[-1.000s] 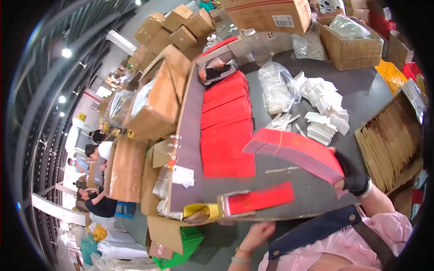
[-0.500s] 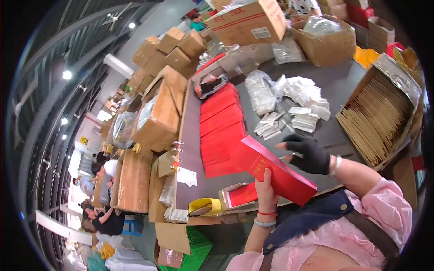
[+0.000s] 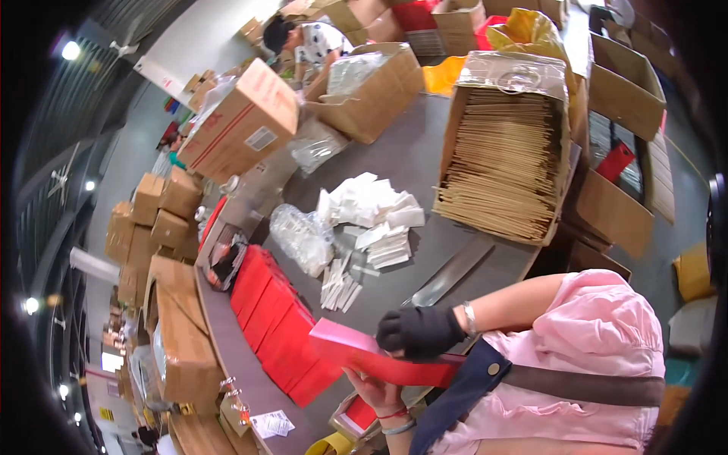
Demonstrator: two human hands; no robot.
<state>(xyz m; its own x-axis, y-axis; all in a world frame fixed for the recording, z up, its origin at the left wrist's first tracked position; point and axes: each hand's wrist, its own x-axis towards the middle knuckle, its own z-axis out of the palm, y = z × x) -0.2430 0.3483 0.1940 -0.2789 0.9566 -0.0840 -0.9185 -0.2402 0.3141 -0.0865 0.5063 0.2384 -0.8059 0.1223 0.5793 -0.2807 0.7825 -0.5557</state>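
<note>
A: What do our hands have between them?
B: A red stack (image 3: 379, 364), held tilted over the near edge of the bench (image 3: 402, 163). Our left hand (image 3: 379, 390) grasps it from below, fingers wrapped against its underside.
A: And our right?
B: Our black-gloved right hand (image 3: 421, 334) lies along the stack's upper edge with its fingers bent. We can't tell whether they pinch it or merely touch it.
A: What lies around us?
B: To the left, we have overlapping red envelopes (image 3: 277, 326) in a row on the bench. Beyond our hands are a heap of white slips (image 3: 371, 201) and, just beside it, a clear plastic bag (image 3: 302, 239).
A: And on our right?
B: A long grey strip (image 3: 453, 271) lies flat, near an open carton (image 3: 512, 72) packed with thin brown pieces (image 3: 504, 159).
</note>
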